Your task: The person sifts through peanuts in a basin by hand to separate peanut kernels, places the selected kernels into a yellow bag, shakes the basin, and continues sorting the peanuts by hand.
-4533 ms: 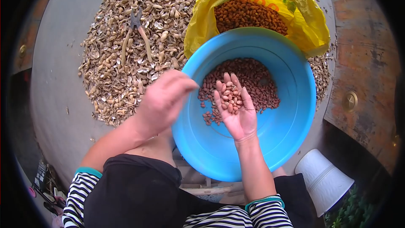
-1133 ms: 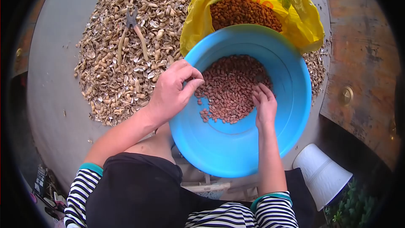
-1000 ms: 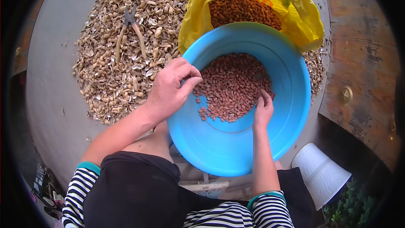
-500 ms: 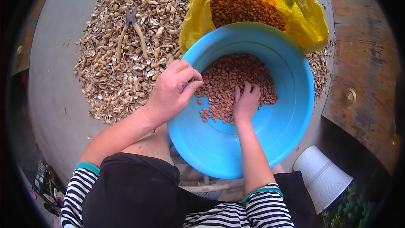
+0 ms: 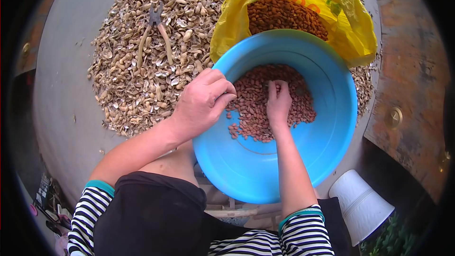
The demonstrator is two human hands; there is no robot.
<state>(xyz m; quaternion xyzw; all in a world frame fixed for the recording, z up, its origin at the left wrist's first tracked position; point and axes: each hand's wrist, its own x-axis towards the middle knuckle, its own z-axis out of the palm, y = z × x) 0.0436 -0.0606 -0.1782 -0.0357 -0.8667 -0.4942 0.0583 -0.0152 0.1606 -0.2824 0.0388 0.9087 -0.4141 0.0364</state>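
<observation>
A blue basin (image 5: 313, 147) tilts over my lap, with shelled reddish peanuts (image 5: 256, 114) heaped across its bottom. At the basin's left rim is my left hand (image 5: 204, 99), its fingers curled in and the thumb pressed against them; whatever they hold is hidden. Inside the basin my right hand (image 5: 279, 104) rests on the peanuts with thumb and fingers bent toward each other in a pinch. Anything between those fingertips is too small to make out.
Behind the basin stands an open yellow bag (image 5: 360, 28) of darker reddish kernels (image 5: 286, 16). Peanut shells (image 5: 128, 80) cover much of the grey surface at left, with pliers (image 5: 155, 28) lying on them. A white bucket (image 5: 360, 206) is at lower right.
My right hand has moved slightly up over the peanuts, and its fingers have drawn closer together. My left hand stays closed at the rim. The whole view has shifted slightly.
</observation>
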